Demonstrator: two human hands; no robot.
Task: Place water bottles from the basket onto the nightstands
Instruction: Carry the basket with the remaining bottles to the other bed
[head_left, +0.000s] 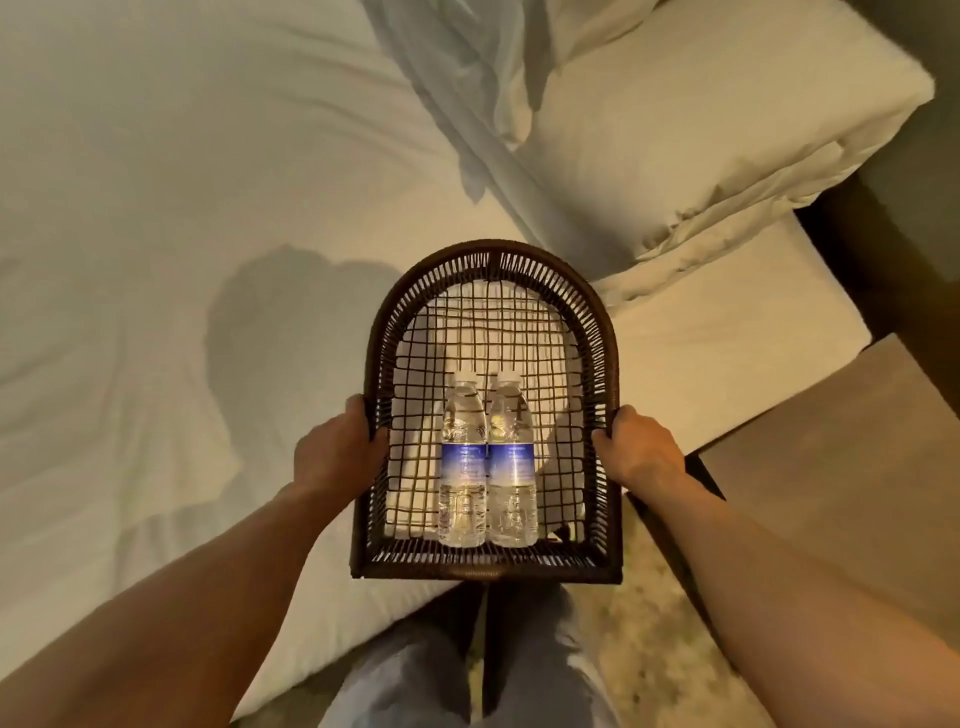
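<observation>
Grey trouser legs (467, 670) of a standing person fill the space just below the basket (605, 332), over patterned carpet (644, 644). Two bare forearms reach up to this dark woven basket, which has an arched far end. Left hand (335, 449) grips the basket's left rim, fingers curled together over the edge. Right hand (641, 444) grips the right rim the same way, fingers wrapped around it. Inside the basket, at its near end, lie two clear water bottles (488, 462) side by side and touching, blue labels up, white caps pointing away. Beneath and left of the basket spreads a white bed (182, 208). Right of the basket sits a brown nightstand (831, 493). Beyond the basket lie pillows (727, 119).
</observation>
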